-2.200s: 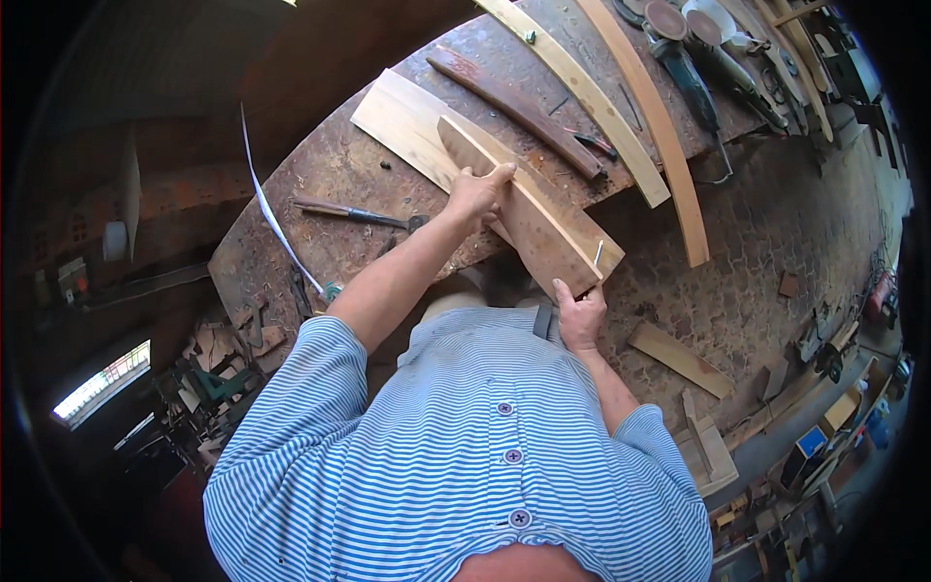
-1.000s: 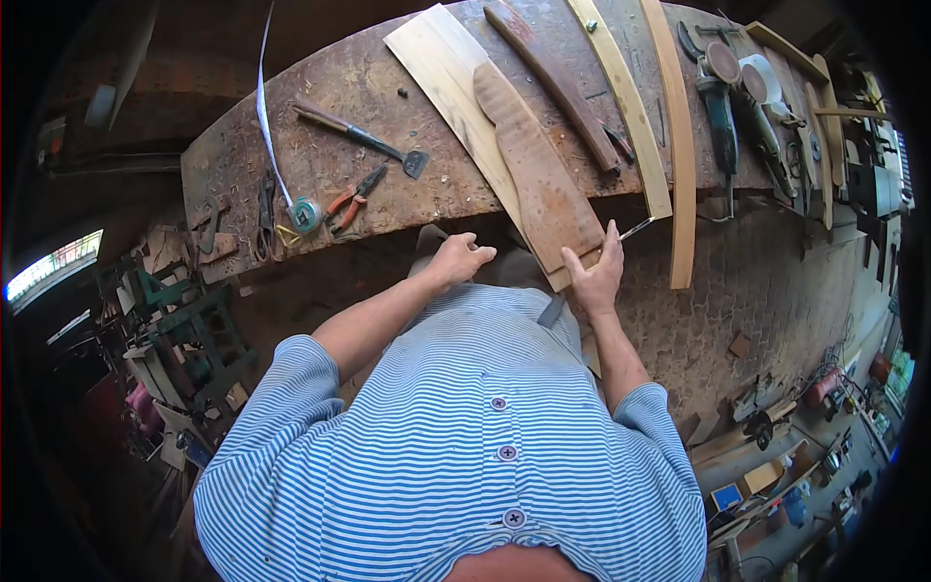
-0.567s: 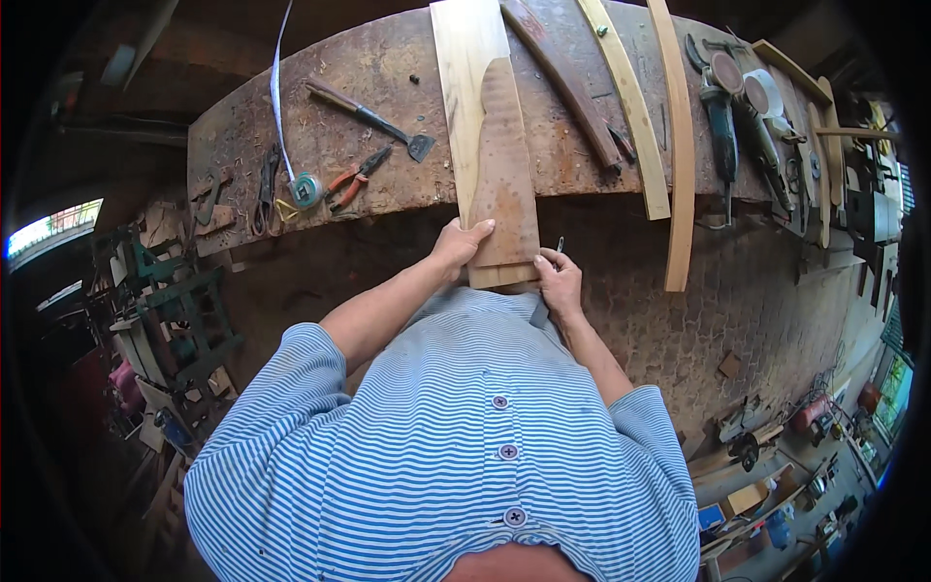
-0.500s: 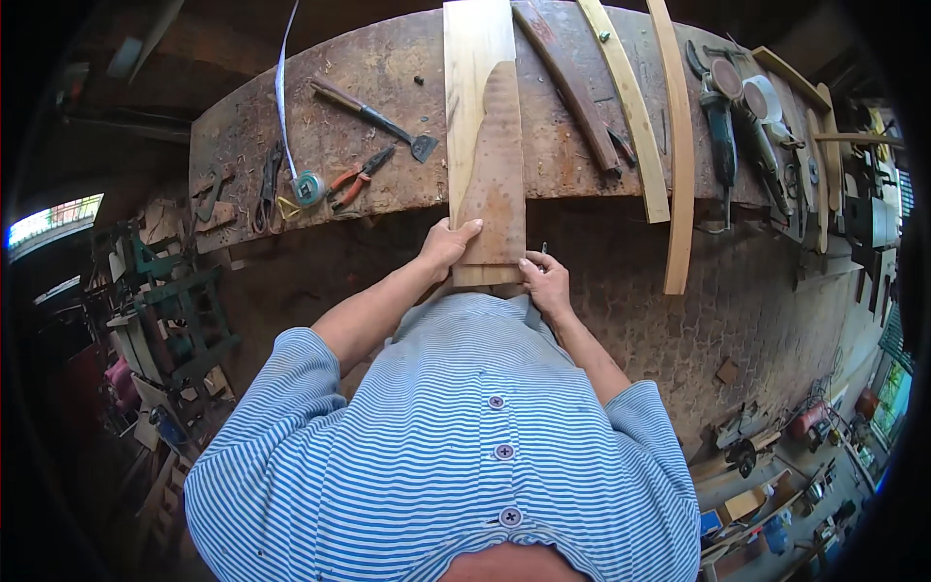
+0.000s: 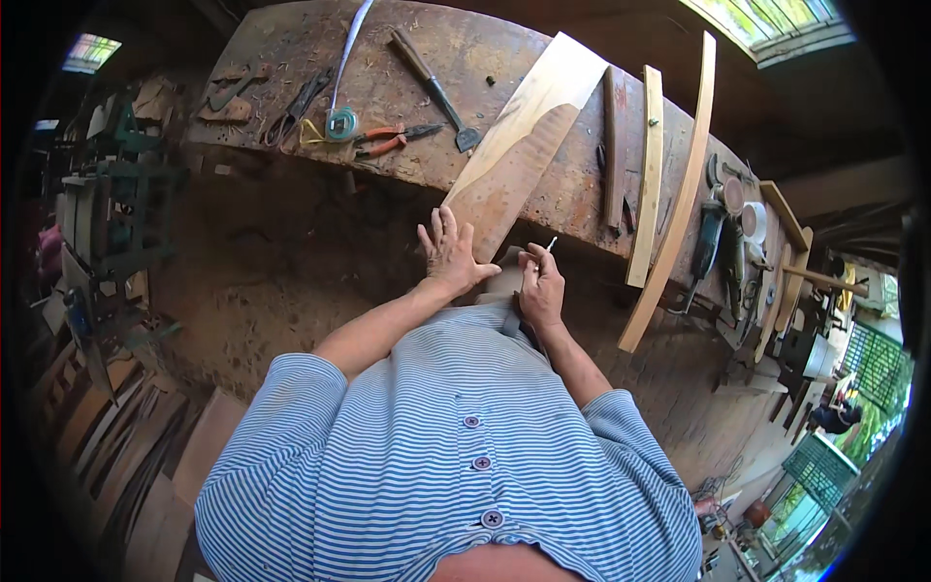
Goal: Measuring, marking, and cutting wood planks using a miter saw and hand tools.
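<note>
A pale wooden board [image 5: 555,78] lies across the bench and juts past its near edge toward me. On top of it rests a thinner brown wooden piece [image 5: 514,175] with one wavy edge, like a template. My left hand [image 5: 451,257] is open, its fingers spread at the near left end of the boards; whether the fingertips press on the wood I cannot tell. Just right of that end, my right hand [image 5: 543,291] is closed around a slim pen [image 5: 552,244], whose pale tip sticks up past the fingers.
Left of the board on the workbench [image 5: 291,48] lie a wide chisel [image 5: 432,87], orange-handled pliers [image 5: 388,141] and a tape measure [image 5: 341,123]. To the right, several wooden strips [image 5: 648,175] overhang the edge, near an angle grinder [image 5: 710,238].
My view has turned, so the bench and boards now slant. My left hand has let go of the boards' edge and spread its fingers. My right hand has come off the board with the pen.
</note>
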Demonstrator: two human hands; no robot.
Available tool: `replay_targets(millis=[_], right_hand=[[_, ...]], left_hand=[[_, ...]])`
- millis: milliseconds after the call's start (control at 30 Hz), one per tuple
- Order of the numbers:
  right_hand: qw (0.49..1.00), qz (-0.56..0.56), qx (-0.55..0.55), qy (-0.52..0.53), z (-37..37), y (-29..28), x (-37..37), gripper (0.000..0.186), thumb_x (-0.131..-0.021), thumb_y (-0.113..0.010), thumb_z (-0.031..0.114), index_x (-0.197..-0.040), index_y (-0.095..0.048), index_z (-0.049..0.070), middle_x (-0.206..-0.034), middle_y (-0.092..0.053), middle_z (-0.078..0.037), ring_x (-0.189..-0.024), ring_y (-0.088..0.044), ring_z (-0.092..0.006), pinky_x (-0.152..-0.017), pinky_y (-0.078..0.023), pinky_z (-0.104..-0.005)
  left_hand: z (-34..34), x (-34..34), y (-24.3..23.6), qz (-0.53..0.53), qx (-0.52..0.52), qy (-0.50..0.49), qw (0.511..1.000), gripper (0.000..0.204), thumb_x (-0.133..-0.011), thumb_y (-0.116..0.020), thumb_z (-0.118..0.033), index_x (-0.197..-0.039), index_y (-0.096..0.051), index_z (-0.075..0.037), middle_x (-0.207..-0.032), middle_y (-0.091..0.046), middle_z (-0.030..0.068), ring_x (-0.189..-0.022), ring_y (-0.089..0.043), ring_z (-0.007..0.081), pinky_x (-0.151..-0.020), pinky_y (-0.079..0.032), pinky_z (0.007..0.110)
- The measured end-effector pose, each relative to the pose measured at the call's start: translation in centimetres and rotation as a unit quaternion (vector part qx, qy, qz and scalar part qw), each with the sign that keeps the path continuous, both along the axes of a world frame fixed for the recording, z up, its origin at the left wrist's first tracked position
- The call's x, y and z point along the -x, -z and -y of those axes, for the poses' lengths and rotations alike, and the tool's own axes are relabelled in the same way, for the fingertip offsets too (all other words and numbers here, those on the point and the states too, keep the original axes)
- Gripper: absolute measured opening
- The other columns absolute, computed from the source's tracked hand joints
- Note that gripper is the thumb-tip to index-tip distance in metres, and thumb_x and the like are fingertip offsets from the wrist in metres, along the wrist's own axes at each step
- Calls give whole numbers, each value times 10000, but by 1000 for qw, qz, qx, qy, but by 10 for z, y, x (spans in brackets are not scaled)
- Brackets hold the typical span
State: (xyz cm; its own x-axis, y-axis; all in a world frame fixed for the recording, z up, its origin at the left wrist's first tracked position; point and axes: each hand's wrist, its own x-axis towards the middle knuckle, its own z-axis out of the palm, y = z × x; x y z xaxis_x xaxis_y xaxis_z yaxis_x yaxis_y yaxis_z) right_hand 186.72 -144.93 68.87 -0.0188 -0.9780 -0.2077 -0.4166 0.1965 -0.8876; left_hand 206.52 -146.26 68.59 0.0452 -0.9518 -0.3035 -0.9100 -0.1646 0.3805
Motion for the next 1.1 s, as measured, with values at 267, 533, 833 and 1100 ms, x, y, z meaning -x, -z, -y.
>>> replay_targets(millis=[267,533,833,1100], right_hand=[[935,-204,197,-212,156,-31,58,165,-979,-702,208,-1040,-748,62,-854,-627,-146,-814,-624,-348,-745,-521,-449],[914,-275,117,-273,317,18,84,524,-925,-723,156,-1435,-604,152,-1193,-676,-146,-1051,-696,-352,-866,-574,-466],[738,-314,270,-533,403,26,82,425,-912,-744,222,-1319,-627,185,-1302,-634,-52,-1146,-660,-286,-890,-585,-408],[692,-275,274,-609,432,36,88,261,-957,-674,213,-1207,-660,140,-1190,-668,-61,-1093,-669,-284,-860,-581,-424]], left_hand=[[-3,8,7,-1,-7,-70,998,812,-664,-901,-457,-1258,-596,5,-1643,-201,396,-1555,-153,547,-1230,-82,733],[-1,31,4,19,8,-114,993,708,-606,-926,-368,-1125,-624,9,-1619,-246,397,-1534,-212,538,-1242,-121,698],[2,35,3,-6,73,-152,986,571,-606,-899,-297,-1022,-661,13,-1566,-312,369,-1479,-289,538,-1222,-191,700],[3,40,10,15,119,-152,981,465,-622,-839,-224,-939,-631,47,-1572,-302,397,-1438,-315,588,-1201,-244,692]])
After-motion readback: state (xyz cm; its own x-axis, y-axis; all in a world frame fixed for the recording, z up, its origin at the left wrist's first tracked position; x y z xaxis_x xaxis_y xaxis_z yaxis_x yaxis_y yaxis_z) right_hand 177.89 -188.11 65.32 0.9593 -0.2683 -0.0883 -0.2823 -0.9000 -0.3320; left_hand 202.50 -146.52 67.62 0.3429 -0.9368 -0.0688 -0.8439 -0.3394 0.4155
